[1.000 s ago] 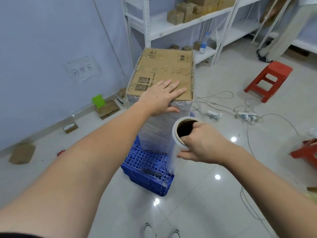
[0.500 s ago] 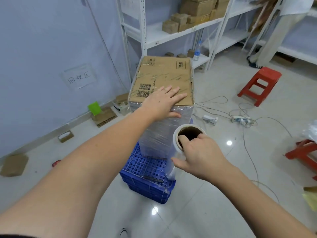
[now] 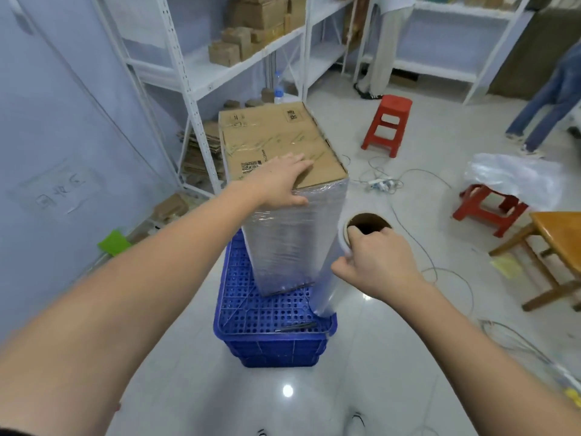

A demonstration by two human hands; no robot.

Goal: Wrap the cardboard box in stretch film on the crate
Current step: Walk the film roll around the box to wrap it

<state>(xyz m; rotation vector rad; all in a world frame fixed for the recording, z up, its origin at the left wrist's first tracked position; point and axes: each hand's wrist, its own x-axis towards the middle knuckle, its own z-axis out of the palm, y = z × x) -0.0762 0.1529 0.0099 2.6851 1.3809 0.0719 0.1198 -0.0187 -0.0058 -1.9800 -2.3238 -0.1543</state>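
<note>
Film-wrapped brown cardboard box point(image 3: 276, 146) stands on blue perforated plastic crate point(image 3: 267, 313), base partly hidden. Left hand point(image 3: 279, 180) lies flat, spread on top; right hand point(image 3: 377, 262) grips clear stretch-film roll point(image 3: 330, 278).

Head view — downward, close over hands

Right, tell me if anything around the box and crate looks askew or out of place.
The cardboard box sits turned at an angle on the blue crate, not squared to its edges. Loose cables trail over the floor beside it. Otherwise nothing looks damaged.
</note>
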